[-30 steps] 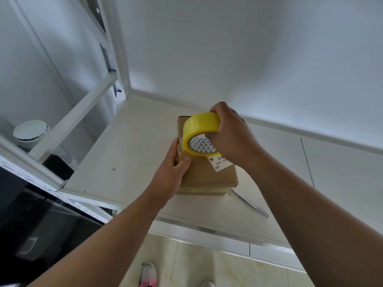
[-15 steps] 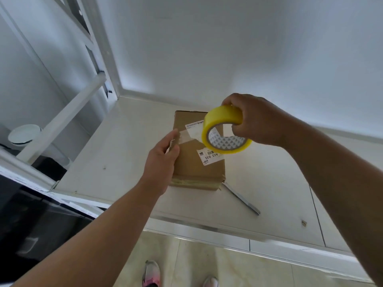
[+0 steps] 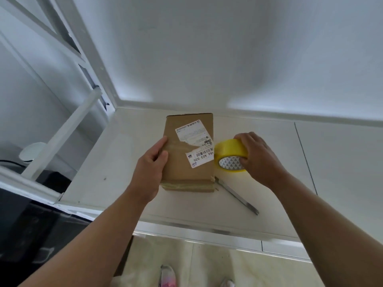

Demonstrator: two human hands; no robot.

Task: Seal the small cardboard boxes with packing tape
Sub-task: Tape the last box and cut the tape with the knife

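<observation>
A small brown cardboard box (image 3: 180, 162) with torn white shipping labels lies flat on the white counter (image 3: 107, 162). A strip of clear tape runs across its near end. My left hand (image 3: 152, 164) grips the box's left edge, thumb on top. Just right of the box, my right hand (image 3: 257, 156) grips a yellow roll of packing tape (image 3: 228, 151) low over the counter; the roll stands on edge with its patterned core facing me.
A thin metal blade or cutter (image 3: 238, 196) lies on the counter just right of the box's near corner. A white wall rises behind, and a white frame (image 3: 62, 129) stands at left. The counter's front edge runs below my forearms; my shoes (image 3: 167, 276) show on the floor.
My right hand carried the tape roll from on top of the box out to the right and down beside it. My left hand shifted along the box's left edge.
</observation>
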